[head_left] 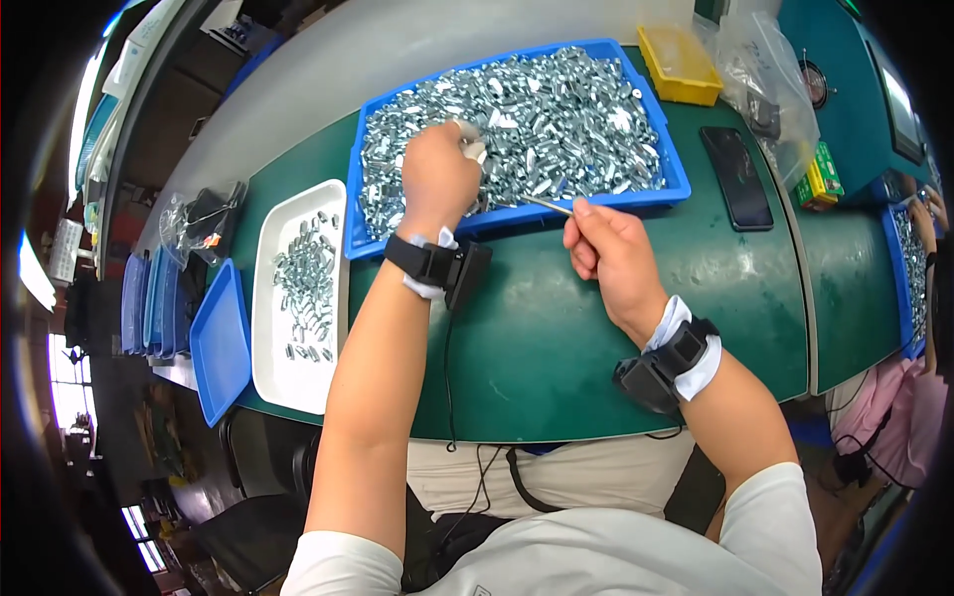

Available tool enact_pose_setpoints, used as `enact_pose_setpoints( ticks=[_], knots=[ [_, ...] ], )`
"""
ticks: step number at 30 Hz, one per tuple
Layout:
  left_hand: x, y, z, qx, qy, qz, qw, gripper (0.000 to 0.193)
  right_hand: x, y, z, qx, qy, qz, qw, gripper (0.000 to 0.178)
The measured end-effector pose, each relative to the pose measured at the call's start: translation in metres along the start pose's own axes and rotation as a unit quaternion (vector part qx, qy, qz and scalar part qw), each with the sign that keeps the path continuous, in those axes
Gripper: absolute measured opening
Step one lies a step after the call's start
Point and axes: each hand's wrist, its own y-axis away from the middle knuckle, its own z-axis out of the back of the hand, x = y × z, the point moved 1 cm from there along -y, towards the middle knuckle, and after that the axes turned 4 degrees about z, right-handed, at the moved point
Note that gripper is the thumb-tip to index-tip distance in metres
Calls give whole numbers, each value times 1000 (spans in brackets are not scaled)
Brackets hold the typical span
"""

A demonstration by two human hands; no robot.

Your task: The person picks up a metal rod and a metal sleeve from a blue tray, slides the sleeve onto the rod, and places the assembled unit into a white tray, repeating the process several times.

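Note:
A large blue tray (518,219) is heaped with small shiny metal parts (556,109). My left hand (440,174) reaches over its near left side, fingers curled in among the parts. White covers show on some of its fingertips; whatever they pinch is hidden. Just off the tray's front edge, my right hand (618,248) is closed around a thin metal tool (549,206). The tool's narrow tip points left toward the parts, and its exact kind is unclear. To the left, a white tray (266,328) holds a looser scatter of similar metal pieces (306,278).
A black phone (736,179) lies right of the blue tray, below a yellow bin (680,65). Left of the white tray, a small blue tray (220,343) leans at the table edge. Another person's hand (924,219) works at a tray far right. Cables hang from my wrist straps.

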Motion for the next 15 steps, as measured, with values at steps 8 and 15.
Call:
enact_pose_setpoints(
  ticks=[8,15],
  knots=[
    [-4,57,29,6,190,49,981,10,4,1,-1,19,31,7,999,38],
    [-11,92,30,129,602,172,769,12,2,4,2,32,35,7,999,38]
  ],
)
